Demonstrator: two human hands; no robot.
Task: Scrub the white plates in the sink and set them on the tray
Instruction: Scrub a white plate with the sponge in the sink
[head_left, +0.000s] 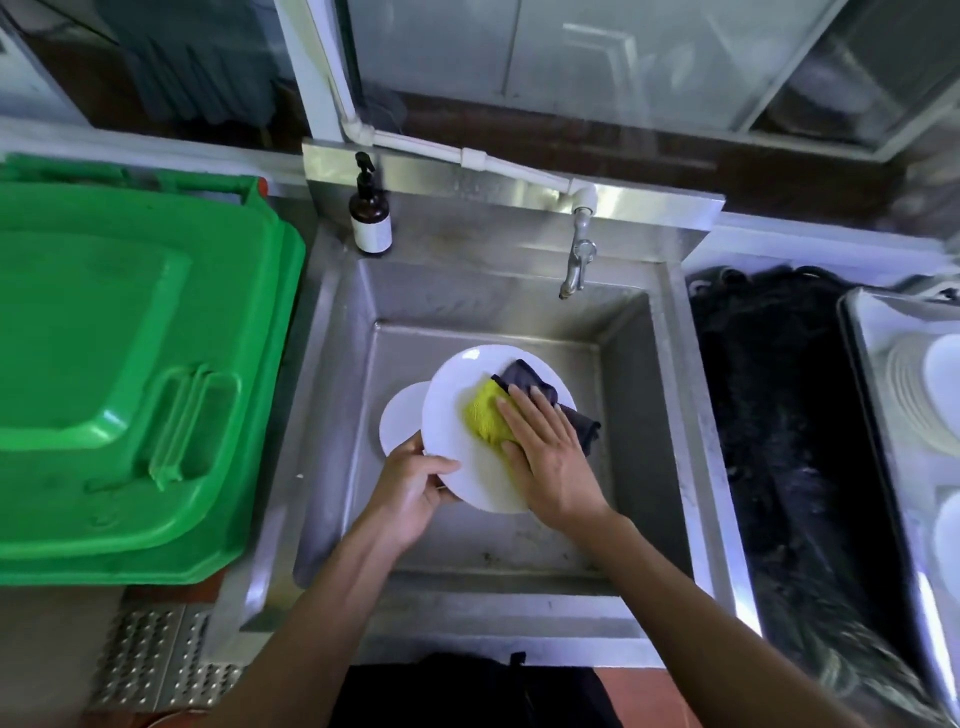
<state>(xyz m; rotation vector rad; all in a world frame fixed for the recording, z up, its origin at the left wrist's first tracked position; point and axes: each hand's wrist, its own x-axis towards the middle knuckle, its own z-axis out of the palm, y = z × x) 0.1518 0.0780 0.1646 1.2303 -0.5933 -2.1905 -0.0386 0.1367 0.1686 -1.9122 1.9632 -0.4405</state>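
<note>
A white plate (457, 410) is held tilted above the steel sink (639, 395). My left hand (413, 480) grips its lower left rim, thumb on the face and fingers behind. My right hand (548, 454) lies flat on a yellow and dark grey cloth (485, 418), pressing it against the plate's face. A second white plate (400, 418) lies in the sink behind the first, mostly hidden. At the far right a steel tray (862, 332) holds a stack of white plates (919, 389).
A tap (579, 260) juts over the sink's back wall; no water shows. A brown pump bottle (370, 213) stands at the back left corner. A green bin lid (130, 374) fills the left. A black mat (779, 415) lies between sink and tray.
</note>
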